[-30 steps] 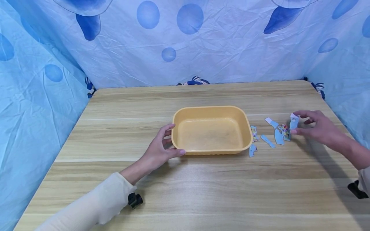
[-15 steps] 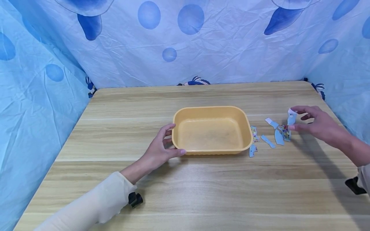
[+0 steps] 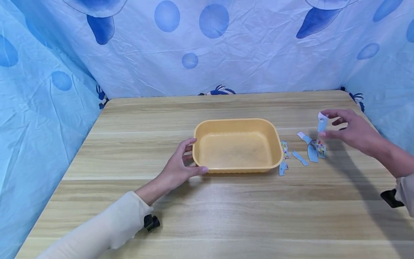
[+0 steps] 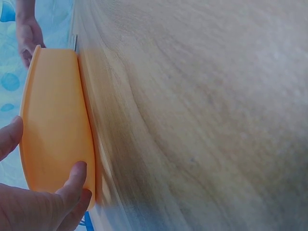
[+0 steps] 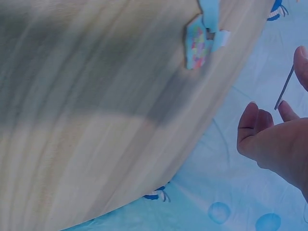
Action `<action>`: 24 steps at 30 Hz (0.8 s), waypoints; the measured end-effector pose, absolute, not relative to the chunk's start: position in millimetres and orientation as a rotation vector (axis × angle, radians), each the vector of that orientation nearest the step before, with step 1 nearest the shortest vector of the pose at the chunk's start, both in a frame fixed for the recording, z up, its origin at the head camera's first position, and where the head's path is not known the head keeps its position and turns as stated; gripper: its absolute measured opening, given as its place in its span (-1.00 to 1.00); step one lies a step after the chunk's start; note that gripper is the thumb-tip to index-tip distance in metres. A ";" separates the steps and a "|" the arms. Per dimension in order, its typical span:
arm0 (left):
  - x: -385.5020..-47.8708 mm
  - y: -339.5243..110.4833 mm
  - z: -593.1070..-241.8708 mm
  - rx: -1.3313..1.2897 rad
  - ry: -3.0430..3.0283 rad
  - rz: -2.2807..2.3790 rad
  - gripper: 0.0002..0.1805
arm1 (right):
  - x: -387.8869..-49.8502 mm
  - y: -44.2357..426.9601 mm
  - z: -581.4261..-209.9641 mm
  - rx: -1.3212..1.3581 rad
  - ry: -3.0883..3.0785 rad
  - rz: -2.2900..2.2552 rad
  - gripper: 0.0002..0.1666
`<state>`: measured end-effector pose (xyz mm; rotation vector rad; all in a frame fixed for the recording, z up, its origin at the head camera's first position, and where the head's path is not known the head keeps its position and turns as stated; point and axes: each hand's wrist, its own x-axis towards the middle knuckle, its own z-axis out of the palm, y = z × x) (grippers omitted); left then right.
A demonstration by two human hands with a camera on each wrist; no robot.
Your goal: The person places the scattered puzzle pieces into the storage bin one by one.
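My left hand [image 3: 174, 171] holds the left end of a yellow plastic basin [image 3: 237, 145], thumb at the near corner and fingers along the side. In the left wrist view the basin wall [image 4: 55, 110] stands close to the fingers [image 4: 74, 180]. My right hand [image 3: 354, 133] pinches a flat light-blue puzzle piece [image 3: 322, 123] upright between thumb and fingertips, above the table. The right wrist view shows that held piece [image 5: 285, 87] edge-on as a thin dark line. Below it lie more pieces, among them a colourful one [image 3: 319, 148] and a plain blue one [image 3: 312, 154].
Other pieces lie between basin and right hand: a white-ended strip [image 3: 304, 137], a blue strip [image 3: 299, 158], a printed piece [image 3: 285, 149] and a small blue piece [image 3: 283, 168] by the basin's right side. A blue patterned curtain [image 3: 226, 57] surrounds the wooden table [image 3: 226, 216].
My right hand has lifted the puzzle piece up and slightly left, away from the other pieces. The left hand and the basin have stayed in place.
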<state>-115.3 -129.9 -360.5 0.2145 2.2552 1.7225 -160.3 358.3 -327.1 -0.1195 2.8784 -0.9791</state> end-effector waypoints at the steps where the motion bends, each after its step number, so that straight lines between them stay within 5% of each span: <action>1: -115.4 -130.1 -360.5 0.215 2.258 1.720 0.08 | -161.6 356.7 -325.3 -0.126 2.883 -0.983 -0.09; 24: -116.3 -130.1 -361.0 0.216 2.283 1.691 0.07 | -186.0 292.9 -295.2 -0.191 2.894 -1.023 -0.11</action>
